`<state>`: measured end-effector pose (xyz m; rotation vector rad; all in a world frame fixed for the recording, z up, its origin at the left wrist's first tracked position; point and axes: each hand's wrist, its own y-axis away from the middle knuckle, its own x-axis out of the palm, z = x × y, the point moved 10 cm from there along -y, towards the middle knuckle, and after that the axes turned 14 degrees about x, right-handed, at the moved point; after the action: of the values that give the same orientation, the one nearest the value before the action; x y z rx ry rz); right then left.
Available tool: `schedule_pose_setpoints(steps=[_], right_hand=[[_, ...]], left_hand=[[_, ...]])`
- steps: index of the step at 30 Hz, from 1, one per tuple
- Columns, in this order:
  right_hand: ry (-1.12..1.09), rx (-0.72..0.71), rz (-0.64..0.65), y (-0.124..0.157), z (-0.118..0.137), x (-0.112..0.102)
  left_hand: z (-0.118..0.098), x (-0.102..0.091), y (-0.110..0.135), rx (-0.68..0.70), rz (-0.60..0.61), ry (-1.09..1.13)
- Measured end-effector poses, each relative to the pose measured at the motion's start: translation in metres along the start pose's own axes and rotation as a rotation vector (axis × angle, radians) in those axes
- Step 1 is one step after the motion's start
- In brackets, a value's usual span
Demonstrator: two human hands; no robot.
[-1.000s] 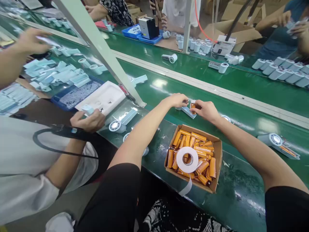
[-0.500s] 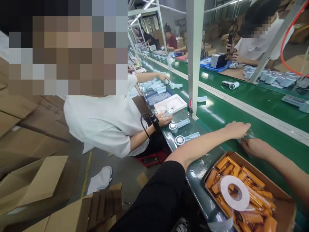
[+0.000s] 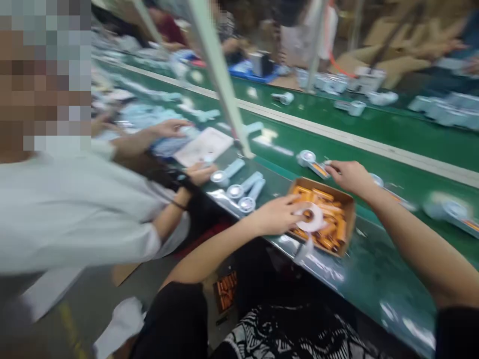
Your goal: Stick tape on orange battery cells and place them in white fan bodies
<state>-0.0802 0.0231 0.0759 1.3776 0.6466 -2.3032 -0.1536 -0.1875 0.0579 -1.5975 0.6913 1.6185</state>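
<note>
My left hand (image 3: 279, 215) reaches over the cardboard box (image 3: 350, 219) of orange-wrapped batteries (image 3: 331, 227). Its fingers are spread, with the tips at the white tape roll (image 3: 312, 218) lying on the batteries. Blur hides whether they press on the roll. My right hand (image 3: 351, 177) is on the far side of the box, over the green belt. Thumb and forefinger are closed at the handle end of a light blue handheld fan (image 3: 307, 158), whose open handle shows an orange battery inside.
Three fans (image 3: 235, 191) lie on the table edge left of the box. A co-worker's hand (image 3: 202, 173) is beside them, near a white tray (image 3: 205, 145). A post (image 3: 220, 80) rises at the belt. More fans (image 3: 458, 214) lie to the right.
My view has swung right and the box appears nearer the middle. My hands, close together over the belt before, are now apart: left at the tape roll, right at a fan.
</note>
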Motion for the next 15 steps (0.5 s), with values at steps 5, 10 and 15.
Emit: schedule_pose_setpoints(steps=[5, 10, 15], right_hand=[[-0.625, 0.221, 0.312, 0.134, -0.012, -0.009], [-0.879, 0.261, 0.804, 0.243, 0.057, 0.055], [-0.506, -0.149, 0.892, 0.259, 0.089, 0.059]], left_hand=[[-0.014, -0.032, 0.023, -0.058, -0.431, -0.054], [-0.04, -0.04, 0.042, -0.144, -0.622, -0.099], [-0.038, -0.033, 0.062, -0.247, -0.659, -0.121]])
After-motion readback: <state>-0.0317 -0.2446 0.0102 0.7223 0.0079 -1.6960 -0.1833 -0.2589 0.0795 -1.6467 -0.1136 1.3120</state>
